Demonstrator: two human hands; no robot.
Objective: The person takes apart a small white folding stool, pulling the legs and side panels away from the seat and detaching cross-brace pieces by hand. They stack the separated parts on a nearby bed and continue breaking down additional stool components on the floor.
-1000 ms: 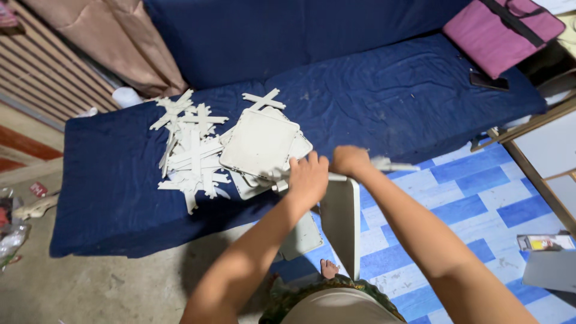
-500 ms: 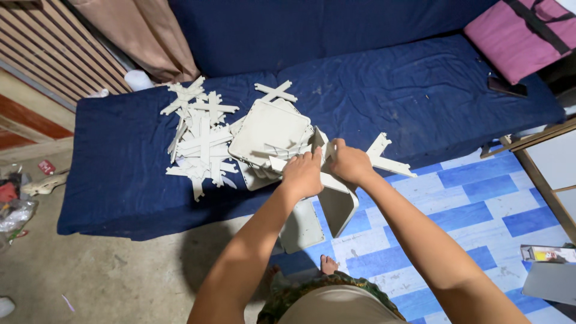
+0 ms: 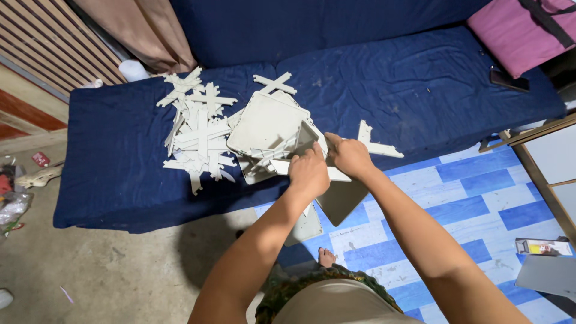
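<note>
Fingers [image 3: 312, 157] now gripping grey panel [image 3: 345, 201], pulled nearer stack [image 3: 267, 126]

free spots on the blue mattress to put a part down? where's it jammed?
Bare: the mattress right half, between the lone cross piece and the phone; also its left strip beside the cross pile. Crowded: the middle, where cross pile, square panels and both hands, left hand and right hand, bunch at the front edge.
</note>
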